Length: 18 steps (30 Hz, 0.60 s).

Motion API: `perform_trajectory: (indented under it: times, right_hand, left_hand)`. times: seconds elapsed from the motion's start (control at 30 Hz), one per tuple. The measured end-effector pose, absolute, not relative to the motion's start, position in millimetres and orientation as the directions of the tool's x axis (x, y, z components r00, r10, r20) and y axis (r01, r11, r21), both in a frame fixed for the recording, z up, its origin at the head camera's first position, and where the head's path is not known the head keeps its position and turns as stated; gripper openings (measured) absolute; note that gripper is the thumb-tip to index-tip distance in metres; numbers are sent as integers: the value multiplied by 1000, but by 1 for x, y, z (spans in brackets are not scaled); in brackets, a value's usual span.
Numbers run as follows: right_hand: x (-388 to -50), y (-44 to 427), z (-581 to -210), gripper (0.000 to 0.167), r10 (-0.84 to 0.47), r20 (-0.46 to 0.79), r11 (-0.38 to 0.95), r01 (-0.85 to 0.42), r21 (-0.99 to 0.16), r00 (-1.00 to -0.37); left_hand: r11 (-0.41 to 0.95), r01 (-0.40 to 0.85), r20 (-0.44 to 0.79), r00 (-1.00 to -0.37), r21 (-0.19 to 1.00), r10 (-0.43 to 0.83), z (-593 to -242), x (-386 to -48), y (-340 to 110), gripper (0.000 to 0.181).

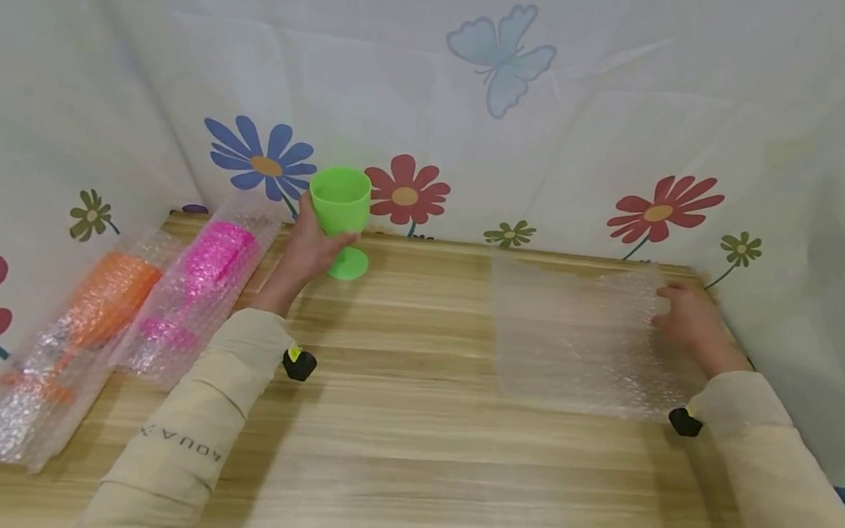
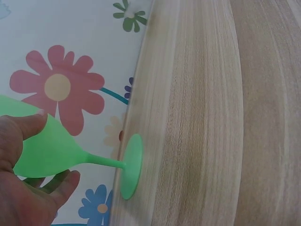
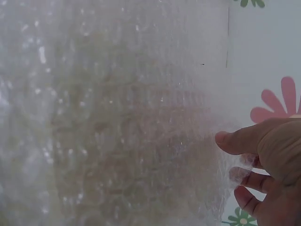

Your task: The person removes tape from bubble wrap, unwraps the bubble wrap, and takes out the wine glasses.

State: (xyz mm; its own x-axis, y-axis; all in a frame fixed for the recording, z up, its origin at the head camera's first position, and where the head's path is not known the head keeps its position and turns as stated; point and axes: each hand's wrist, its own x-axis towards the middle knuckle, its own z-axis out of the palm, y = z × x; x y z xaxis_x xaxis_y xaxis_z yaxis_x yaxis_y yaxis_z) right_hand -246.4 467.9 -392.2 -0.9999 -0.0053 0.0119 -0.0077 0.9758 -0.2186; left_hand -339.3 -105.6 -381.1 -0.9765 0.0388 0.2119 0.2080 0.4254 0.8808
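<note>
A bright green plastic goblet (image 1: pixel 342 203) is gripped round its bowl by my left hand (image 1: pixel 309 244), near the back of the table. In the left wrist view, thumb and fingers wrap the goblet's bowl (image 2: pixel 51 146), leaving stem and foot free. Whether the foot touches the tabletop I cannot tell. Over on the right, my right hand (image 1: pixel 694 322) pinches the edge of a clear bubble wrap sheet (image 1: pixel 572 340). The right wrist view shows the bubble wrap (image 3: pixel 117 122) filling most of the frame, its edge between thumb and fingers.
Two bubble-wrapped goblets, one pink (image 1: pixel 218 258) and one orange (image 1: pixel 111 295), lie side by side at the left of the wooden table (image 1: pixel 395 450). A white curtain (image 1: pixel 377 73) with printed flowers and a butterfly hangs behind and along the sides.
</note>
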Motion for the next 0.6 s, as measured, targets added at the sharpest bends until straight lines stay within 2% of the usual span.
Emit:
perform_trajectory:
  times: [0.6]
  right_hand:
    - [-242, 494, -404, 53, 38, 18, 989, 35, -141, -999]
  left_hand:
    - [413, 221, 228, -973, 883, 33, -384, -338, -105, 96]
